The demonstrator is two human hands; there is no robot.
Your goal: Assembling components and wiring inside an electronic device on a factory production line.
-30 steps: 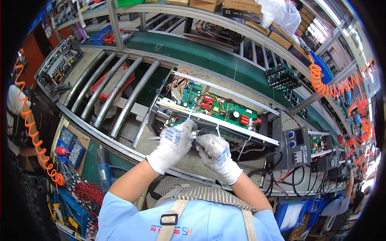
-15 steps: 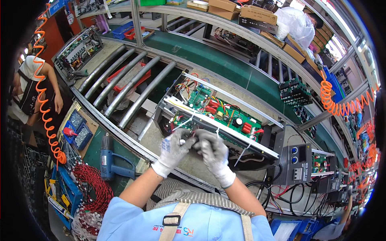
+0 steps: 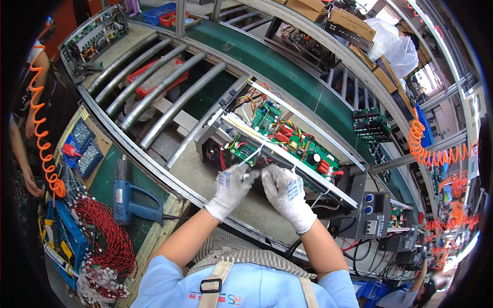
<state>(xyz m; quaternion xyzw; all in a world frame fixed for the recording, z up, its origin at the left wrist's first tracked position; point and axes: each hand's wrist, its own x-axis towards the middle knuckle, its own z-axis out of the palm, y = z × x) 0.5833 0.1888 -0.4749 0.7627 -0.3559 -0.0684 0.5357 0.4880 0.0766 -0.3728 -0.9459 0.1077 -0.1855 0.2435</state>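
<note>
An open metal chassis [image 3: 333, 186] with green circuit boards [image 3: 303, 149], coloured wires and red parts lies in front of me, slanting down to the right. White cable ties [image 3: 252, 153] hang with loose tails from its near rail. My gloved left hand [image 3: 232, 189] is at the near side of the chassis, fingers closed in a pinch beside one tie's tail; what they grip is too small to make out. Close to its right, my gloved right hand [image 3: 288, 192] has its fingers curled together, and anything in them is hidden. Both gloves are white with blue print.
Metal rollers [image 3: 177, 105] run left of the chassis. A blue heat gun [image 3: 126, 197], bundles of red-black wires [image 3: 108, 228] and a blue bin of small parts [image 3: 88, 159] lie at the left. A dark front panel with blue knobs [image 3: 377, 208] stands right. Orange coiled hoses [image 3: 36, 123] hang at both sides.
My view has shifted slightly. My hands have drawn a little apart, and the right one has turned so that the printed back of its glove shows.
</note>
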